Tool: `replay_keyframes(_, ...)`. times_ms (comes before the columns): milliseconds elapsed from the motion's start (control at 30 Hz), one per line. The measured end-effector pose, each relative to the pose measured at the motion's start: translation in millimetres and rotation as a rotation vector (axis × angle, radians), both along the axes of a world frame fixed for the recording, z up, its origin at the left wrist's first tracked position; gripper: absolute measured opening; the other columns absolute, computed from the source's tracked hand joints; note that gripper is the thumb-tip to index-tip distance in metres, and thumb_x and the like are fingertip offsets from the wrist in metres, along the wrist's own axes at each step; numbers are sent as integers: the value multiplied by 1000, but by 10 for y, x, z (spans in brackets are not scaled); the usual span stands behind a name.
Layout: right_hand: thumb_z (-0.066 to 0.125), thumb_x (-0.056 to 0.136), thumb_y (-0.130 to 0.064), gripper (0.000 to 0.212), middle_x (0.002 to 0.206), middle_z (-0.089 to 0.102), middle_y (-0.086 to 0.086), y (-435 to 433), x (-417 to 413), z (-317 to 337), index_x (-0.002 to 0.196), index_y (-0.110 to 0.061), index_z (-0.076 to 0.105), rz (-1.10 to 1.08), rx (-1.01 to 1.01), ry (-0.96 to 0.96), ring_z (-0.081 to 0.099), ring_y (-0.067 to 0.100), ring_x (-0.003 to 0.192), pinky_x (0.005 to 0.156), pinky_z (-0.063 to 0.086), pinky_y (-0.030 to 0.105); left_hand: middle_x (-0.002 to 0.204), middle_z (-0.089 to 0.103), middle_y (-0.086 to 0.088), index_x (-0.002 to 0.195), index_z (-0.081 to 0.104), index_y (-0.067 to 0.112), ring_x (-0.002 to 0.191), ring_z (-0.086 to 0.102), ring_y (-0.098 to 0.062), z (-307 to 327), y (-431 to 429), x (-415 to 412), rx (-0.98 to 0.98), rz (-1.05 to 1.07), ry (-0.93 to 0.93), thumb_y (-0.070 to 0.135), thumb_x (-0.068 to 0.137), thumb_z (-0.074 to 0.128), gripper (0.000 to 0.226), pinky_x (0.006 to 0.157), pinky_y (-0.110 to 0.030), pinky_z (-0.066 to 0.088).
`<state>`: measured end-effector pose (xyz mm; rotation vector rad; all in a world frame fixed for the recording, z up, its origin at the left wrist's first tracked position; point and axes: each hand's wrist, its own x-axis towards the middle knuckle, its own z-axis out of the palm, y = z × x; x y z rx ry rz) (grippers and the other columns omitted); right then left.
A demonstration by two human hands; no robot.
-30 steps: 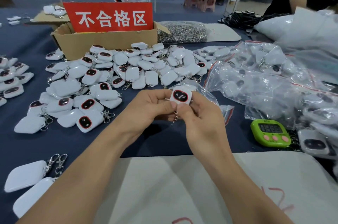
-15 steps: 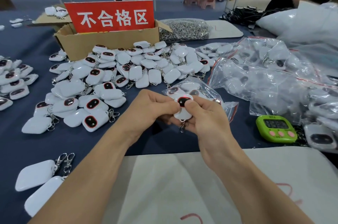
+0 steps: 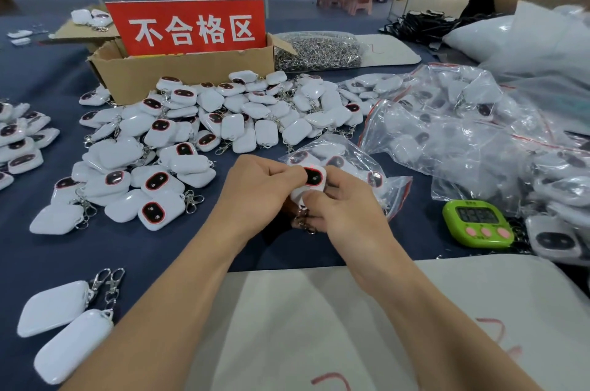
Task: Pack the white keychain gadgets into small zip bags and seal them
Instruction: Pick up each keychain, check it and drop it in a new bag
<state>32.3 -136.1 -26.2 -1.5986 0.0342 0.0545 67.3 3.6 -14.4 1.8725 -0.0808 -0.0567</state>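
- White board (image 3: 303, 326) lay at the near edge of the table (image 3: 159, 247).
- Just beyond it, the left hand (image 3: 255, 189) and the right hand (image 3: 348, 212) met, and both pinched one white gadget (image 3: 312, 181) with curled fingers, so neither hand was nearer.
- Its long axis ran away from the person: dark face at the far end, metal clip (image 3: 301, 221) hanging at the near end.
- Directly behind the hands, a little to the right, lay the small zip bag (image 3: 351, 153). I could not tell where its mouth was.
- Farther, toward the left, the loose gadgets (image 3: 198, 129) were piled.
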Motion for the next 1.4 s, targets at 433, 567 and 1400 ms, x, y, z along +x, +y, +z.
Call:
replay_keyframes(433, 49, 99, 1, 34, 77, 75, 8, 7, -98, 64, 98, -27, 68, -91, -79, -76, 68, 25, 60, 73, 62, 56, 68, 66, -21, 89, 72, -14, 59, 61, -23, 66, 94, -39, -120, -282, 81, -4, 89, 61, 15, 63, -26, 50)
replay_keyframes(567, 51, 100, 0, 32, 79, 76, 6, -9, -105, 103, 98, -26, 69, -105, -70, -95, 72, 25, 61, 72, 64, 55, 71, 67, -22, 88, 72, -13, 64, 61, -27, 76, 77, -44, -168, -278, 87, -5, 90, 59, 16, 69, -33, 50)
replay_keyframes(1400, 74, 83, 1, 39, 80, 70, -29, -170, -150, 217, 79, -38, 78, -396, -436, -405, 66, 1, 67, 62, 45, 5, 61, 66, 11, 77, 82, 28, 56, 51, -4, 16, 53, -2, -41, -91, -267, 1, 71, 85, 28, 57, -15, 42)
